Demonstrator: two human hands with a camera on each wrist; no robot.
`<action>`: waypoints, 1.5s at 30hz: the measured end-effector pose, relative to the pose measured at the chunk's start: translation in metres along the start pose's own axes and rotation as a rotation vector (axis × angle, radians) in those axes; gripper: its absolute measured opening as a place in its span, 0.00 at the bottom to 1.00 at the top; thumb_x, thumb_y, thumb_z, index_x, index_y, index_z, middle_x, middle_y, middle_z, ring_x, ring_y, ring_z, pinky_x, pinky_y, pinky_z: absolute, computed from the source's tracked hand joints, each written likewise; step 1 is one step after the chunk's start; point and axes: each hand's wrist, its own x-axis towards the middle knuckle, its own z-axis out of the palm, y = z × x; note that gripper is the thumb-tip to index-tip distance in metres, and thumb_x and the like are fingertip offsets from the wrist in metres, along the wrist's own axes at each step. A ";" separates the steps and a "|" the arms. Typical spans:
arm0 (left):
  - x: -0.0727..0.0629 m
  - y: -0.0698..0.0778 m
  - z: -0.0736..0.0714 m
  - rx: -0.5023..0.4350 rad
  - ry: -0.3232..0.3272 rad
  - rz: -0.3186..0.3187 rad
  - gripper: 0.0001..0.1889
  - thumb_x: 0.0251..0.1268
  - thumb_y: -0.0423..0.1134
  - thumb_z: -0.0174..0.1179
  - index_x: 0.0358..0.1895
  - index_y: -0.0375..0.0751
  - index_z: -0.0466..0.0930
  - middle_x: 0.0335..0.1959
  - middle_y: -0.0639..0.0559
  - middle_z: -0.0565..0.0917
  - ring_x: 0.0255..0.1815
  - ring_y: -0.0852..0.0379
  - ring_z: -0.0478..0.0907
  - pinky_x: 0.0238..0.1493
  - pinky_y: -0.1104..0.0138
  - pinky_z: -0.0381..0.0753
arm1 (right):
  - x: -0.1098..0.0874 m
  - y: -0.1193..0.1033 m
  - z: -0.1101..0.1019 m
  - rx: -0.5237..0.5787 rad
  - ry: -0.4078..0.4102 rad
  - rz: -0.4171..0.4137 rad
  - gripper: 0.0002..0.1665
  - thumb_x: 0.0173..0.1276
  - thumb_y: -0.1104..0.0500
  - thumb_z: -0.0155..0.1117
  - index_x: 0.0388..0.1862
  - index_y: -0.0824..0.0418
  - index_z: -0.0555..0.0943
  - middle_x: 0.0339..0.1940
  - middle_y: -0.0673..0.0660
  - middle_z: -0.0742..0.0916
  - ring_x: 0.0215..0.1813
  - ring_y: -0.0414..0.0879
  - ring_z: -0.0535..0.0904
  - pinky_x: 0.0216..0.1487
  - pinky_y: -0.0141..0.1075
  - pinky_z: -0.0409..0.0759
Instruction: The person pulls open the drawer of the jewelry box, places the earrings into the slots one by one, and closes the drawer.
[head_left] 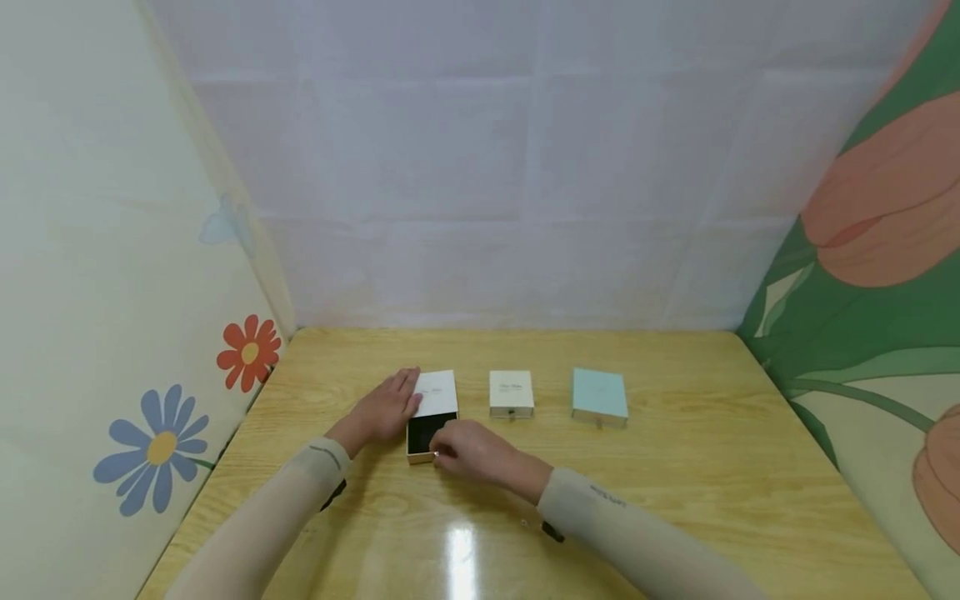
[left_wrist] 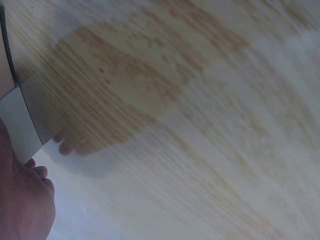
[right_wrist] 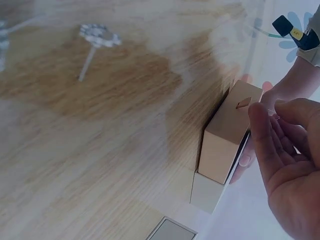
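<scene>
Left of centre on the table, a white drawer box (head_left: 437,392) has its tan, black-lined drawer (head_left: 415,457) pulled out toward the person. A ribbon tab (right_wrist: 243,103) shows on the drawer's front. The left hand (head_left: 386,408) grips the white sleeve at its left side, thumb near the drawer opening. Over the drawer's front right corner, the right hand (head_left: 474,452) pinches a small shiny piece (head_left: 437,454) between thumb and fingertips; most of it is hidden. A sparkly stud earring (right_wrist: 100,37) with a thin post lies on the table.
To the right stand a closed cream drawer box (head_left: 511,390) and, farther along, a closed light-blue drawer box (head_left: 599,392). Another sparkly piece (right_wrist: 3,45) is cut off at the right wrist view's edge. A white cloth wall (head_left: 517,208) rises behind the wooden table (head_left: 675,500).
</scene>
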 end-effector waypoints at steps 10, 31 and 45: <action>0.000 -0.001 0.003 -0.009 0.006 -0.012 0.34 0.86 0.51 0.31 0.82 0.32 0.41 0.80 0.35 0.54 0.80 0.39 0.54 0.79 0.48 0.58 | 0.011 0.002 0.005 0.015 0.026 0.034 0.11 0.73 0.61 0.66 0.50 0.60 0.88 0.44 0.51 0.90 0.46 0.39 0.85 0.49 0.29 0.84; -0.001 -0.001 0.002 -0.027 0.022 0.001 0.34 0.86 0.50 0.31 0.81 0.31 0.42 0.79 0.34 0.55 0.79 0.37 0.55 0.78 0.47 0.59 | 0.031 0.007 0.012 0.036 0.042 0.168 0.11 0.71 0.56 0.69 0.48 0.58 0.90 0.41 0.48 0.91 0.41 0.36 0.85 0.43 0.27 0.83; 0.000 -0.002 0.005 -0.027 0.031 0.012 0.33 0.86 0.50 0.31 0.81 0.30 0.42 0.79 0.34 0.55 0.79 0.38 0.54 0.79 0.46 0.58 | 0.035 0.010 0.017 0.017 0.045 0.207 0.10 0.71 0.54 0.70 0.47 0.56 0.90 0.41 0.47 0.91 0.42 0.38 0.85 0.45 0.30 0.84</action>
